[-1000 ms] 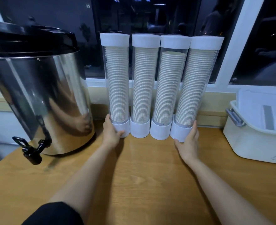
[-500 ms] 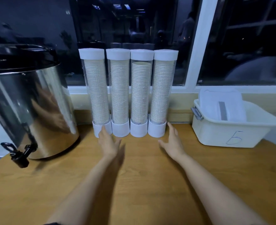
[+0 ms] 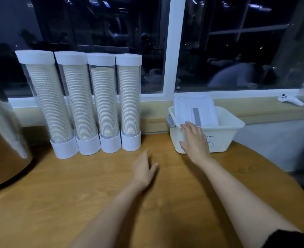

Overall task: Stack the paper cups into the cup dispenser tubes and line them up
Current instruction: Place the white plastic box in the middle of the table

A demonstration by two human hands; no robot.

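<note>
Several clear cup dispenser tubes (image 3: 79, 102) with white caps and white bases stand side by side against the window sill, each filled with stacked paper cups (image 3: 104, 102). The third tube's stack ends a little below its cap. My left hand (image 3: 143, 170) hovers open over the wooden table, to the right of and in front of the tubes, touching none. My right hand (image 3: 195, 140) is open with fingers spread against the front wall of a white plastic bin (image 3: 224, 138).
A steel drinks urn (image 3: 2, 140) fills the left edge. The white bin holds a white lid (image 3: 194, 108) tilted inside it. A small white object (image 3: 291, 100) lies on the sill at far right. The table (image 3: 76, 194) curves away at right.
Both hands have left the tube bases and moved right. My right hand has reached the white bin. My view has swung right and pulled back.
</note>
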